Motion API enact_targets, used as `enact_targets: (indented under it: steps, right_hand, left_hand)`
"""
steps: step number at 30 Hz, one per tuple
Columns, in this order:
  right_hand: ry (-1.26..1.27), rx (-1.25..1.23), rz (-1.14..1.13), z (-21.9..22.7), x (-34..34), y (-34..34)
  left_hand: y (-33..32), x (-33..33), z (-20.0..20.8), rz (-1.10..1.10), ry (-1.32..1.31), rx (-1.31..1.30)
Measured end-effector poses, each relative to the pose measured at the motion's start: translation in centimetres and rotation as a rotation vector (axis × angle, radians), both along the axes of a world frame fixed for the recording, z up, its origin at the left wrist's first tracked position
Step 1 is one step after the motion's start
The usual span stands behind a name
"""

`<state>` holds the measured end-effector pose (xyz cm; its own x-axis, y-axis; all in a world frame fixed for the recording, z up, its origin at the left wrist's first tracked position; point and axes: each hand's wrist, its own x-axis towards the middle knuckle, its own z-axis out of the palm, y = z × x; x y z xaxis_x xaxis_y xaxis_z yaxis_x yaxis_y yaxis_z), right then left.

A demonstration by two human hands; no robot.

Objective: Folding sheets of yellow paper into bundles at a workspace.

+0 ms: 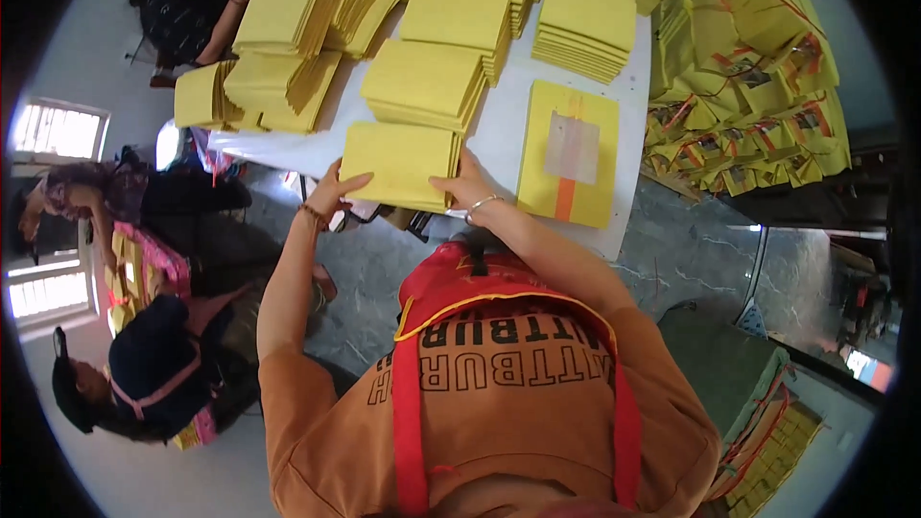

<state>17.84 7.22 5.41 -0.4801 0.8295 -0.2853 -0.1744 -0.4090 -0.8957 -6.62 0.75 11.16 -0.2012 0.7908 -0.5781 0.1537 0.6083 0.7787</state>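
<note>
A stack of folded yellow paper (398,161) lies at the near edge of the white table (497,149). My left hand (333,194) grips its left side, the thumb on top and the fingers mostly hidden at the edge. On the opposite side my right hand (468,186), with a bangle at the wrist, holds the stack the same way. Directly behind it sits another folded yellow stack (422,75), close against it. To the right of my right hand lies a flat yellow package (539,153) with a pale rectangular label and an orange strip.
More yellow paper stacks (456,14) cover the far part of the table. Tied yellow bundles (748,67) are piled at the right. A co-worker in black (177,10) is at the far left; other people (153,355) work farther left. A green-covered pile (720,374) stands at lower right.
</note>
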Motion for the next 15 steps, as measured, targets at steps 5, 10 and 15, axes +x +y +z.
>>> enact_targets:
  steps: [5, 10, 15]
  right_hand:
    - [-0.013, -0.235, 0.119, 4.1, 2.0, -0.5]
    - [0.024, -0.189, 0.056, 2.7, 1.8, -1.0]
    - [-0.097, -0.114, -0.012, 1.3, 1.9, -2.2]
  left_hand:
    - [0.4, 0.0, -1.4, -0.046, -0.272, 0.0]
    - [-1.0, 0.7, -2.8, 0.049, -0.49, 0.094]
    - [-4.7, 1.8, -4.7, 0.173, -0.624, 0.271]
